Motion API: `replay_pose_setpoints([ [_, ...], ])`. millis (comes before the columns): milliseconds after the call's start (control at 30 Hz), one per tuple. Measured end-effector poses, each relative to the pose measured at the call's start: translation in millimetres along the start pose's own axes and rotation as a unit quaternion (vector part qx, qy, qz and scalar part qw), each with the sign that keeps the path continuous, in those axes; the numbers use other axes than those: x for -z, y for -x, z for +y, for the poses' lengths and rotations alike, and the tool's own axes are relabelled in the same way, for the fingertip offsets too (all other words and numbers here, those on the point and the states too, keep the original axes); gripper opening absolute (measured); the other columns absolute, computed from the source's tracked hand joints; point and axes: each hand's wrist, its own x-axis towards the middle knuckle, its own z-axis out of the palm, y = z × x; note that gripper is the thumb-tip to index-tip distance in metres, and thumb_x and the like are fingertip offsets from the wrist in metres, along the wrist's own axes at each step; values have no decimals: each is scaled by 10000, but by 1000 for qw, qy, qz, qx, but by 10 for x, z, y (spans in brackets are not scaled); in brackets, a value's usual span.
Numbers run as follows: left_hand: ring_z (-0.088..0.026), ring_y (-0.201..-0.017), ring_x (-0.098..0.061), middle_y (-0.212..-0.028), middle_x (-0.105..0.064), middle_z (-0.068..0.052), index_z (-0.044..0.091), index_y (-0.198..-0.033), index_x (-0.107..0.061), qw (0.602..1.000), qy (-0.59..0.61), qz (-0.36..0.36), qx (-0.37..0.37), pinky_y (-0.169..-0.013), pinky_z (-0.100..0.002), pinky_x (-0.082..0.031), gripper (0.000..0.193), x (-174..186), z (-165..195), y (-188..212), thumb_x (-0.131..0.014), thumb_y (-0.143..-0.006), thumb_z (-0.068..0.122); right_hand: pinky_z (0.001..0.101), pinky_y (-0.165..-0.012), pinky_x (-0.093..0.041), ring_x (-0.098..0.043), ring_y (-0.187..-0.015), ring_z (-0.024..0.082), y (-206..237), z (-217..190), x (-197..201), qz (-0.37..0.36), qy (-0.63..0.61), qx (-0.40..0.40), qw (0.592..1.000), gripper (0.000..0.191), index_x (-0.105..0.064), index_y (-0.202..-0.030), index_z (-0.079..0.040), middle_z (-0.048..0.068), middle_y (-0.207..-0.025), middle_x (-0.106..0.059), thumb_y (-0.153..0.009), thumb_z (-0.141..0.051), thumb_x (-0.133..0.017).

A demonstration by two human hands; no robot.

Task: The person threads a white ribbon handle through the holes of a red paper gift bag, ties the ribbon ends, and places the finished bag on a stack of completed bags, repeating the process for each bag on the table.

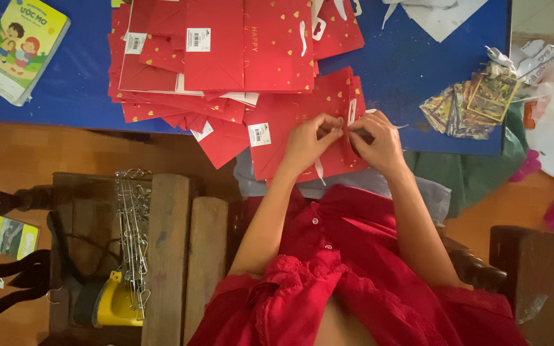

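Observation:
My left hand [308, 142] and my right hand [378, 142] meet over a flat red paper bag with gold hearts [293, 118] at the near edge of the blue table [405, 64]. Both pinch a white ribbon handle [351, 114] at the bag's top; the fingertips nearly touch. A loose end of white ribbon [320, 172] hangs below my left hand. A big fanned pile of the same red bags [213, 57], some with white barcode stickers, lies just beyond and to the left.
A children's book [20, 48] lies at the table's far left. Shiny picture cards [466, 106] sit at the right, white paper [440, 16] above. A wooden bench [181, 256] holds a bunch of metal clips [133, 237] and a yellow object [118, 301].

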Motion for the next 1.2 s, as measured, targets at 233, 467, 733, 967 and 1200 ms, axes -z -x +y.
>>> replay_pose_setpoints([
  [233,-156,-815,-772,-963,-803,-62,79,-1025,-739,999,-40,0,7,-743,-312,-582,210,-79,-223,-11,-728,-922,261,337,-784,-545,-662,-972,227,-8,5,-3,-4,-3,-12,1000,128,-741,-976,-13,75,-928,-720,-848,-6,-736],
  [467,-175,-846,-760,-1063,-736,-99,77,-1063,-525,988,124,85,39,-729,-358,-600,184,-106,-271,-97,-573,-1011,247,338,-767,-554,-663,-970,226,-5,-18,-9,-4,-11,-37,999,132,-742,-971,-16,72,-915,-718,-840,-6,-752],
  [733,-176,-839,-756,-969,-767,-101,39,-1116,-653,1000,17,-5,-11,-733,-321,-577,331,1,-105,-15,-776,-856,203,364,-807,-548,-662,-981,254,-19,-17,3,-1,7,-6,1000,149,-740,-979,-16,86,-950,-723,-832,-2,-764],
  [967,-193,-833,-761,-907,-774,-65,48,-1000,-702,1000,-9,15,1,-744,-327,-566,193,-71,-173,-4,-707,-931,228,342,-776,-559,-667,-967,229,-7,-54,10,-5,-18,-31,999,153,-737,-985,-24,72,-926,-711,-833,-9,-746],
  [1200,-216,-736,-728,-875,-758,-83,43,-996,-652,999,-43,21,13,-695,-346,-551,157,-81,-246,-13,-659,-964,197,371,-804,-531,-640,-962,259,-14,-79,-9,12,26,24,999,150,-754,-980,-40,78,-928,-705,-836,-20,-790],
])
